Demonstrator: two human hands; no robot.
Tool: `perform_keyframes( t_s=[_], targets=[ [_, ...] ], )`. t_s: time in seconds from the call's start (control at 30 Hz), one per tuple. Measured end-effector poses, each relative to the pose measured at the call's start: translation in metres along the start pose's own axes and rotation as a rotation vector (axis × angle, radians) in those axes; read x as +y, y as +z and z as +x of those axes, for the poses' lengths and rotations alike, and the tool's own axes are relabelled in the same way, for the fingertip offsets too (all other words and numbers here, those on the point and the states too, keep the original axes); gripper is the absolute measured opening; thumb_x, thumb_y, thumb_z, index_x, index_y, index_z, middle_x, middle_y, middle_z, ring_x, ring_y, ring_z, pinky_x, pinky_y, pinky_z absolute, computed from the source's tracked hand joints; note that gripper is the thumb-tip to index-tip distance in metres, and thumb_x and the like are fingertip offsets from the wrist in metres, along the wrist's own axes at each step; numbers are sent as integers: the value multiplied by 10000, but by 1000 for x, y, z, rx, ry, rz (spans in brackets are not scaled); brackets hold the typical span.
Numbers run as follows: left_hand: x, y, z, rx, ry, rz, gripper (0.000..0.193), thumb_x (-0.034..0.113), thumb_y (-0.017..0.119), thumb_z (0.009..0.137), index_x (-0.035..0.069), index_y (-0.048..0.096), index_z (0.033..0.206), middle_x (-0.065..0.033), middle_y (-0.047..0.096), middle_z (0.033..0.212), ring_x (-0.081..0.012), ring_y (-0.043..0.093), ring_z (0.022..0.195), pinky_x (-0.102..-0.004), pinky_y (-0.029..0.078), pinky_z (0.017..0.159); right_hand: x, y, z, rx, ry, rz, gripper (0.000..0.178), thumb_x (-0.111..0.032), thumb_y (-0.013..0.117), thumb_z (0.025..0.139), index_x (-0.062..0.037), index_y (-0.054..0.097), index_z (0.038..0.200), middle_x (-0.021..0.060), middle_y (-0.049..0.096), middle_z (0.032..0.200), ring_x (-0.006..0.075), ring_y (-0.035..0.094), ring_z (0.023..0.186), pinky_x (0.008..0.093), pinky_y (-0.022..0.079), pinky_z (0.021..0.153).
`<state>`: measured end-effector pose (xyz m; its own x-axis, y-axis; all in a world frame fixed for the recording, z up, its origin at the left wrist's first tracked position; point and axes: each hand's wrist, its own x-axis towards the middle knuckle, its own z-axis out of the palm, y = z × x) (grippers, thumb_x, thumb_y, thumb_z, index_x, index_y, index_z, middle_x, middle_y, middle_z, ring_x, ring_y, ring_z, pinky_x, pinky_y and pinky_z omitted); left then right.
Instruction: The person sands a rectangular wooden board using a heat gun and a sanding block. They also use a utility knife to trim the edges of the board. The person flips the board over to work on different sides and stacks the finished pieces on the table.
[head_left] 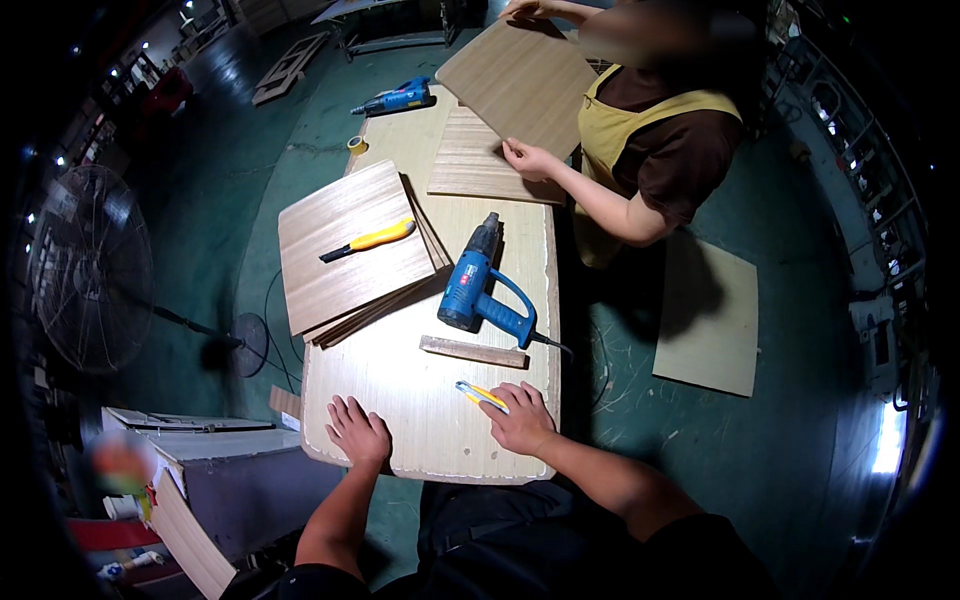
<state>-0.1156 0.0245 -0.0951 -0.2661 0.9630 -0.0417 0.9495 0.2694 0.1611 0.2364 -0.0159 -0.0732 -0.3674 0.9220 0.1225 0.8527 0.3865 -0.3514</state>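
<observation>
My left hand lies flat on the near left of the wooden worktable, fingers spread, with nothing in it. My right hand rests at the near right, its fingers closed around a yellow and silver utility knife, partly hidden by the hand. Just beyond it lies a narrow wooden strip. A blue heat gun is on its side farther up, its nozzle facing away. To its left, a yellow and black utility knife sits on a stack of wood panels.
Across the table, a co-worker in a yellow apron holds a wood panel above another panel. A second blue heat gun and a tape roll lie at the far end. A standing fan is left; a board lies on the floor right.
</observation>
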Motion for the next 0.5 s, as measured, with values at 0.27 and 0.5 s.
perform_keyframes(
  t_s=[0.27,0.5],
  targets=[
    [2,-3,-1,-11,-8,1,670,302,574,978,7,459,1568,-198,256,1749,-388,175,1635,-664,108,1272,-1,-1,0,-3,7,2,482,-243,677,898,-198,650,1378,84,587,1389,286,472,1400,569,304,1196],
    [1,-1,0,-6,-8,11,674,303,573,983,7,448,1575,-197,255,1749,-390,173,1635,-664,113,1270,-2,-3,1,-17,10,-1,486,-246,676,900,-198,646,1383,85,586,1390,286,471,1402,571,295,1206]
  ],
)
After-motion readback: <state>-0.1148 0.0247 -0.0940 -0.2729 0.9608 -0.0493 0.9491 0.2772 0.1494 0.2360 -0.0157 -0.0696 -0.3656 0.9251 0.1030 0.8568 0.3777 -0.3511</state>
